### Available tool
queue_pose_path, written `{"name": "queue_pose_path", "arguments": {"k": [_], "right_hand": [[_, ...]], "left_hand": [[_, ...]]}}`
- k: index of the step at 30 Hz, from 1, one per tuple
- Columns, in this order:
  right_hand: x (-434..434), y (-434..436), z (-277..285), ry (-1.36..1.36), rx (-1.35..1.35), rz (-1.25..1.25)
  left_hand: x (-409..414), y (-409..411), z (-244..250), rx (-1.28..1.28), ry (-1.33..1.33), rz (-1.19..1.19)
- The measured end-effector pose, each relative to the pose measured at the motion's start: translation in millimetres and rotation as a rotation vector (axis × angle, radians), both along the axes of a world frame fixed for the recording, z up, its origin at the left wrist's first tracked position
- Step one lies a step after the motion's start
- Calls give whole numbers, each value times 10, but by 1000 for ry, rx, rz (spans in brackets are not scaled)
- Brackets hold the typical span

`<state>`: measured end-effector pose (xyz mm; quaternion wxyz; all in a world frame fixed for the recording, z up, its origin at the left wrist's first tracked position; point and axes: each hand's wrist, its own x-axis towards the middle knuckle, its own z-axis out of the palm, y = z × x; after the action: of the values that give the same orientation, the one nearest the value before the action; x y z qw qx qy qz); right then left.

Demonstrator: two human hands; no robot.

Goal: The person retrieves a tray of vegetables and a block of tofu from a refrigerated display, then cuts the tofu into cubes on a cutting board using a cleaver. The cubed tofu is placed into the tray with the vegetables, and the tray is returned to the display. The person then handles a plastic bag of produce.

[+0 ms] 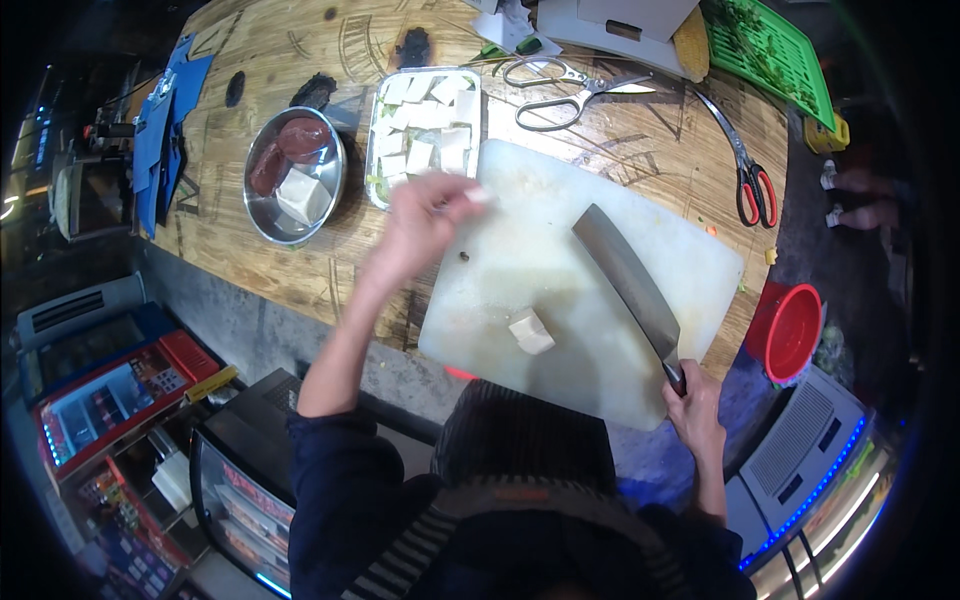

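My left hand [429, 225], a little blurred, pinches a small white block that looks like tofu [478, 196] over the cutting board's left edge, beside a foil tray [369, 161] filled with white tofu pieces. In my right hand [694, 405] is the handle of a cleaver [630, 281], its broad blade lying over the right part of the white cutting board [487, 277]. Cut tofu pieces [531, 331] rest together near the board's front. A steel bowl [341, 176] to the left holds a larger tofu block [303, 195] and dark red pieces [303, 139].
Kitchen scissors [581, 97] and thin skewers lie behind the board; red-handled scissors [750, 180] lie right. A white box [615, 34], corn [691, 45] and a green basket [817, 75] with herbs are at the back. A red bucket [795, 334] stands beyond the table's right edge.
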<state>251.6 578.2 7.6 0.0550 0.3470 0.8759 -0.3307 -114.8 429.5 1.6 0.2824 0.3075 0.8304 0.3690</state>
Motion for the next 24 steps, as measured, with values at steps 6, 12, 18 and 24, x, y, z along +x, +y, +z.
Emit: {"name": "queue_pose_path", "arguments": {"k": [6,12,18,24], "right_hand": [[-58,-33,24,-7,20,-6],[26,-58,78,-29,-28,3],[-34,-293,444,-13,-397,30],[-127,-539,471,61,-482,217]], "left_hand": [[-777,20,-107,-20,325,28],[-526,-75,-37,229,591,125],[925,-539,-57,203,258,-146],[1467,-508,-58,249,180,-56]]}}
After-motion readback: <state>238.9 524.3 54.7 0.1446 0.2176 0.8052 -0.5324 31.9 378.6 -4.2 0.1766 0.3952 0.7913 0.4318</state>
